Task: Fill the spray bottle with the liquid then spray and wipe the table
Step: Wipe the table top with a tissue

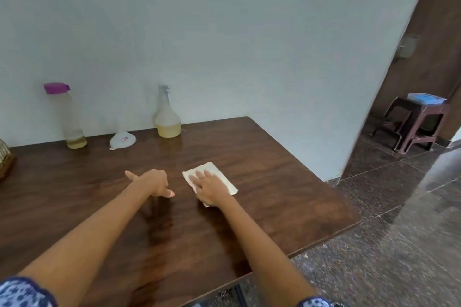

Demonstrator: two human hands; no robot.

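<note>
Head view, left to right: a wicker basket [4, 157] sits at the brown wooden table's [287, 182] left edge, and a brown plastic stool [419, 122] stands on the floor far right. The left hand [153, 182] hovers with fingers loosely curled, holding nothing, near the right hand [212, 188], which presses flat, fingers straight, on the white cloth [214, 172]. Along the wall stand a purple-capped bottle [68, 117] with little yellowish liquid, a white funnel [123, 141], and the spray bottle [167, 117], holding yellowish liquid in its lower part.

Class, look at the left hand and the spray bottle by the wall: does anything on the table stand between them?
Nothing visible does. The left hand and the spray bottle have only bare table between them; the funnel sits off to the left.
</note>
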